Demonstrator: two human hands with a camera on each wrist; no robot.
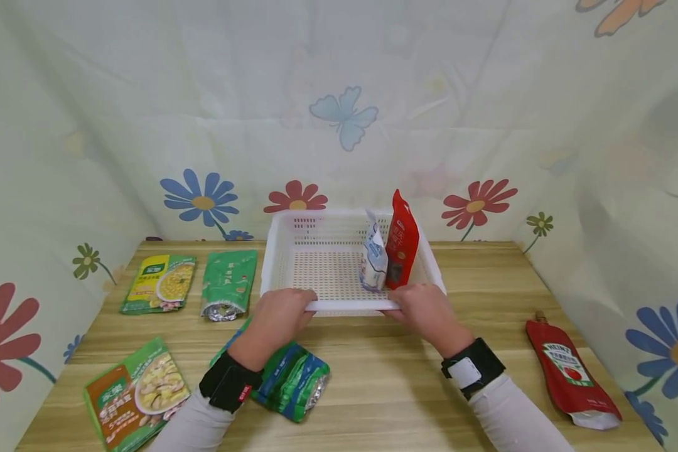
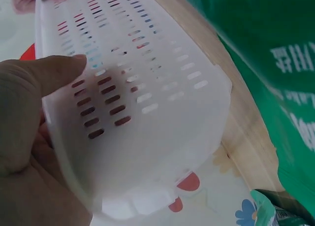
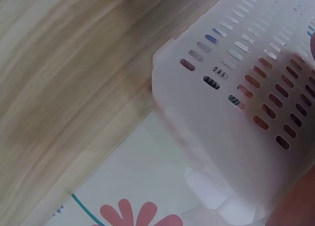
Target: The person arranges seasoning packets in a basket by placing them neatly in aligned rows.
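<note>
A white perforated plastic basket (image 1: 322,220) stands at the back middle of the wooden table. My left hand (image 1: 279,314) grips its near rim on the left, and my right hand (image 1: 420,309) grips the same rim on the right. Inside, at the right, a red pouch (image 1: 402,242) and a white-and-blue pouch (image 1: 373,257) stand upright. The left wrist view shows my thumb (image 2: 37,83) pressed on the basket wall (image 2: 147,108). In the right wrist view the basket wall (image 3: 236,108) fills the right side above the tabletop.
Left of the basket lie a yellow-green soup packet (image 1: 159,282) and a green pouch (image 1: 228,282). A green-brown packet (image 1: 135,392) and a blue-green pouch (image 1: 294,380) lie near my left forearm. A red ketchup pouch (image 1: 570,373) lies at the right. Flowered cloth walls surround the table.
</note>
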